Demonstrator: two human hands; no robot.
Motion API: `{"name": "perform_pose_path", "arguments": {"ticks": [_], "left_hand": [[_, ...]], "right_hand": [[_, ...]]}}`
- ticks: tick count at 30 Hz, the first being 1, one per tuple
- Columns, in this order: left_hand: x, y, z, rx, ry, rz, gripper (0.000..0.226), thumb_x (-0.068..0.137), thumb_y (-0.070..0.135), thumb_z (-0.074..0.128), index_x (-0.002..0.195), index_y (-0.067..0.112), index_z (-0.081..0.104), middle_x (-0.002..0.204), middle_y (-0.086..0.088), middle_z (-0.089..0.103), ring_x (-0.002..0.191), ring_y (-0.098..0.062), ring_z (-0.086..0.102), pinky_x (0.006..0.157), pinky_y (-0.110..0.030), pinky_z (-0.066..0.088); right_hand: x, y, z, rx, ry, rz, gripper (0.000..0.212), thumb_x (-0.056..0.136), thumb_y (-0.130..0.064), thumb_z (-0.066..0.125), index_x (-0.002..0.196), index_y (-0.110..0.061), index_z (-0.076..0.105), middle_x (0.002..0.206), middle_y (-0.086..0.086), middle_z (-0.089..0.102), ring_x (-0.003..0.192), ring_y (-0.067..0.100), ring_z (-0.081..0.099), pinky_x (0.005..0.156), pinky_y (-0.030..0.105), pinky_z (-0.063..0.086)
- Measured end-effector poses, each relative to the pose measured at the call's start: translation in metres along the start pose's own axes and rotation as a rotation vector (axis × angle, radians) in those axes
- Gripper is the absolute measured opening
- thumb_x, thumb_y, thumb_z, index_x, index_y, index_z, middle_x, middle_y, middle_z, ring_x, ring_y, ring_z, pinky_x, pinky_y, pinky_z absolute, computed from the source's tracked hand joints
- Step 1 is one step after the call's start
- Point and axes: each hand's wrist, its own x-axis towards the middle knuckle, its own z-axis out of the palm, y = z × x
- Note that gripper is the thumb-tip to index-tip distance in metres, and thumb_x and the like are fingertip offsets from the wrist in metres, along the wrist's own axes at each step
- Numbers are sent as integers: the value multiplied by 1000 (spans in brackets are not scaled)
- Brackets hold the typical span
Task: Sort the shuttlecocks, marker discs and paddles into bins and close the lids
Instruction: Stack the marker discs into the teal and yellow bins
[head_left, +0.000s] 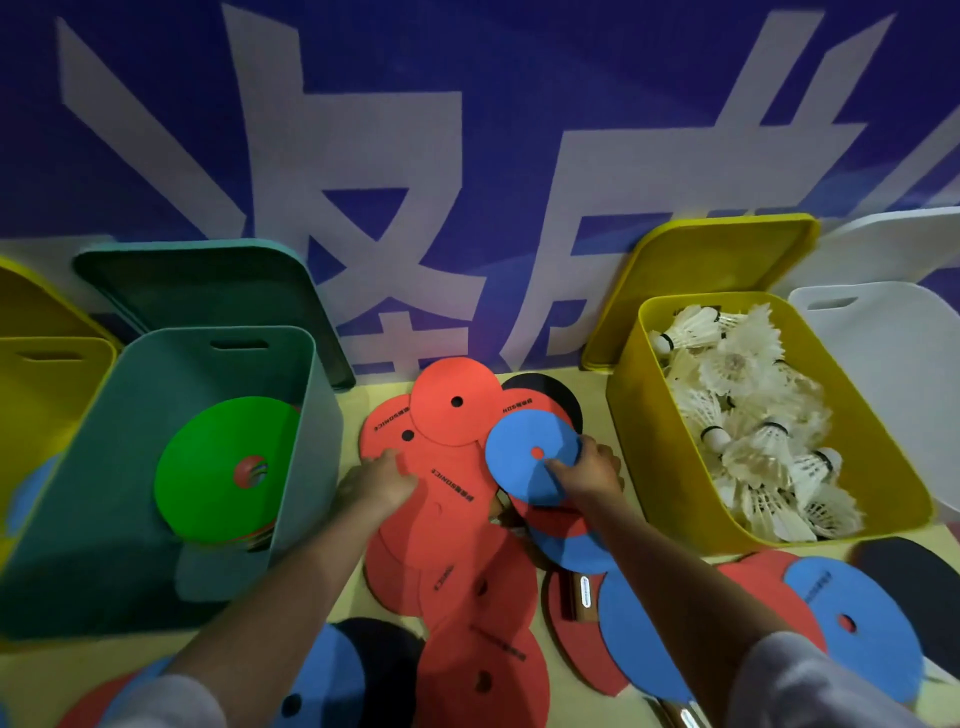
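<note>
Hands over a heap of marker discs between two open bins. Right hand (592, 470) pinches a blue disc (530, 454), thumb on its face, remaining fingers hidden beneath. Left hand (379, 480) lies on the red discs (441, 519); its fingertips are curled out of sight, so grip cannot be told. Paddles (574, 597) show only as handles and black edges under the discs. Teal bin (291, 467) holds a green disc (218, 467); yellow bin (639, 447) holds shuttlecocks (748, 421). Further bins are cut off at both frame edges
</note>
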Motion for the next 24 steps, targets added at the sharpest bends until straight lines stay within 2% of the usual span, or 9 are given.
{"name": "perform_pose_path", "arguments": {"ticks": [2,5,10,14,18,19,21,23,24], "left_hand": [[-5,0,5,30,-20,17,70,75,56,55,139,32,39,131,-6,51,117,-30,51,95,-40,48],[-11,-1,12,86,51,50,68,77,49,58,139,31,38,128,-7,49,114,-29,50,93,-43,49],[-22,8,18,139,119,71,60,86,34,59,141,22,37,132,-9,45,117,-29,46,94,-39,46],[-30,11,23,191,167,92,51,90,30,57,138,20,40,131,-10,44,120,-28,43,95,-37,43],[-26,9,19,179,171,146,53,88,28,61,137,21,41,128,-10,45,119,-28,43,98,-36,40],[-24,8,17,175,151,170,56,88,29,61,139,24,38,127,-9,45,117,-28,45,96,-36,42],[-21,3,12,168,90,211,63,88,32,58,144,35,29,126,-5,46,112,-27,50,91,-38,47],[-17,-5,9,123,22,211,65,88,36,55,144,45,24,130,-2,51,111,-26,55,88,-39,50],[-16,-9,8,77,-12,213,62,88,36,54,142,46,25,133,1,52,114,-24,56,89,-38,51]], "right_hand": [[1,1,3,-45,-23,9,75,77,-57,64,138,-20,40,133,10,43,126,32,38,102,43,36],[2,-4,2,-44,-22,12,76,76,-54,66,139,-23,36,132,12,43,125,35,38,104,46,35],[5,-16,1,-101,-25,16,75,82,-56,60,139,-16,36,133,16,43,124,37,38,102,45,37],[3,-20,8,-112,-33,-28,69,92,-48,53,146,-14,27,138,20,38,126,37,36,102,41,36],[1,-24,6,-127,68,-84,80,87,-36,62,149,-13,18,134,20,33,123,37,33,101,42,36],[2,-25,5,-116,76,-94,85,86,-34,64,150,-13,14,135,19,33,122,37,36,98,42,39],[2,-24,4,-47,53,-102,89,84,-38,67,151,-15,14,135,18,38,116,38,47,83,39,45],[0,-19,4,-3,24,-128,85,84,-41,66,150,-15,19,128,17,51,105,38,56,70,34,45],[-2,-16,5,14,27,-148,78,86,-37,64,148,-15,23,124,16,56,102,38,59,70,35,47]]}}
